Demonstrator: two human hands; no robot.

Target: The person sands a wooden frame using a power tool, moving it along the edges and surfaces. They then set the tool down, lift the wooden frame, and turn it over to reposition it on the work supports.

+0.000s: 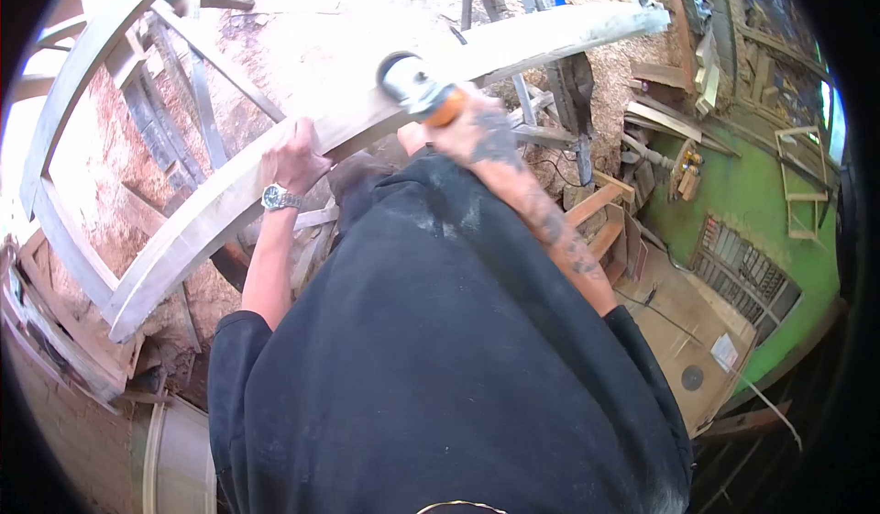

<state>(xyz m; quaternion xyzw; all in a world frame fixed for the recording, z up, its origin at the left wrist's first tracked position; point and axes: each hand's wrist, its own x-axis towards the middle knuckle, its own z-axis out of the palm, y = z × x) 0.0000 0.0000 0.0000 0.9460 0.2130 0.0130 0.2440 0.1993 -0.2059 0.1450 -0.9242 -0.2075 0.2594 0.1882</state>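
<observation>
In the head view, an angle grinder (423, 90) is gripped in the closed right hand (469, 127) over the middle of a curved wooden beam (197, 225), contact being unclear, while the beam, stretched from near left to far right, is clasped by the left hand (295, 158) with fingers bent.

Smooth, matt pale wood forms the curved beam (197, 216); matt dark cloth, dusted pale, makes the shirt (431, 331).
</observation>
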